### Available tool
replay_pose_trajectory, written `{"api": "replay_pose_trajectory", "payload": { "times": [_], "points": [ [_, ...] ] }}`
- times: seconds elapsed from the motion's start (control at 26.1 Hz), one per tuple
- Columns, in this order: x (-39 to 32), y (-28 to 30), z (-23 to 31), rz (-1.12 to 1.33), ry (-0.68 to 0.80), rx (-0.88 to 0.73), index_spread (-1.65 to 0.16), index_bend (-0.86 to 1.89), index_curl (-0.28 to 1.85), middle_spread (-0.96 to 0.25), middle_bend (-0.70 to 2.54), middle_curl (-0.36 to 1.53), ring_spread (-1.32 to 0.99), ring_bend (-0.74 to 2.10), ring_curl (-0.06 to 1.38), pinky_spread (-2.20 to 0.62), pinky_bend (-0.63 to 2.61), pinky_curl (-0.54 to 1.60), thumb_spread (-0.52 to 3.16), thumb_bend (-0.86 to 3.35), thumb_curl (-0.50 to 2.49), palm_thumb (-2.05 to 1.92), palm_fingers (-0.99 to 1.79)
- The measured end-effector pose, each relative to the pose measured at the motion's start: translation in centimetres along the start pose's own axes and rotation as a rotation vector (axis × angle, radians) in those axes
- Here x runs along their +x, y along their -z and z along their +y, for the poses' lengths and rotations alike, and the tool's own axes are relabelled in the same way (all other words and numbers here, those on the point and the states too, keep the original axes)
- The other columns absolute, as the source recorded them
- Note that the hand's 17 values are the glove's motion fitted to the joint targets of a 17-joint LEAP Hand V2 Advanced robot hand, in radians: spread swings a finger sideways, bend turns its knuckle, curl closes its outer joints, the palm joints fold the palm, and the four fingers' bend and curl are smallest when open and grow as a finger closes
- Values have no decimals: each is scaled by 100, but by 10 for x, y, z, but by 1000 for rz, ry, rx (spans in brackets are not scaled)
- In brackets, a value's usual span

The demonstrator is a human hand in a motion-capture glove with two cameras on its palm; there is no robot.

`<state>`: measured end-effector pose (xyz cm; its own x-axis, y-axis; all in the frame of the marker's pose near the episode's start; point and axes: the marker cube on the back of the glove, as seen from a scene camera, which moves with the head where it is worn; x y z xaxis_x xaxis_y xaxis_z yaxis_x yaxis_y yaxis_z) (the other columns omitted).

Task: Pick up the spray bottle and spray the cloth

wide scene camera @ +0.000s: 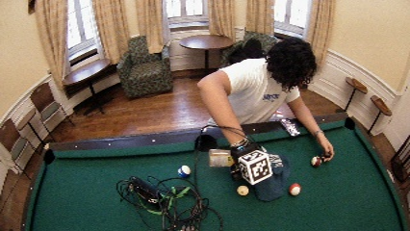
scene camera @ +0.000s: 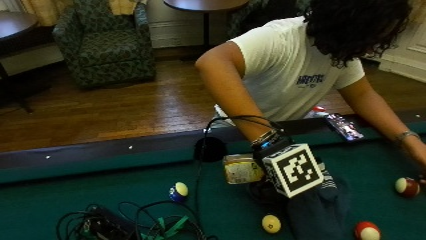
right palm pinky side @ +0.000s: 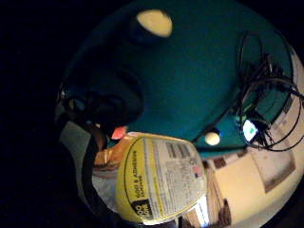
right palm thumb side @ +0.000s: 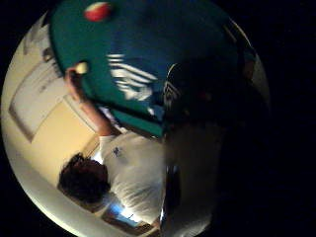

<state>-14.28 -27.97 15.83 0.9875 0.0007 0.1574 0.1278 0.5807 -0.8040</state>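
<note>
Over the dark cloth (scene camera: pixel 318 210), the hand (scene camera: pixel 269 172) grips the spray bottle (scene camera: pixel 242 169).

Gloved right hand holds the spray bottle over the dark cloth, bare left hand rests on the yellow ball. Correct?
Not quite. The outside view shows the bare left hand at the red-and-white ball, not the yellow ball. The gloved right hand does hold the spray bottle by the dark cloth.
</note>
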Motion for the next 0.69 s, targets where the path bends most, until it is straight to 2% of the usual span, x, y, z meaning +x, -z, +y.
{"api": "replay_pose_trajectory", "payload": {
  "times": [0.38,0.69],
  "points": [
    [-63,60,61,-341,370,390,-27,29,61,-23,56,57,-19,72,49,-31,52,41,44,-3,82,92,134],
    [-86,39,109,-668,653,632,-28,28,62,-22,56,57,-19,72,49,-31,51,41,45,-3,83,91,134]
  ]
}}
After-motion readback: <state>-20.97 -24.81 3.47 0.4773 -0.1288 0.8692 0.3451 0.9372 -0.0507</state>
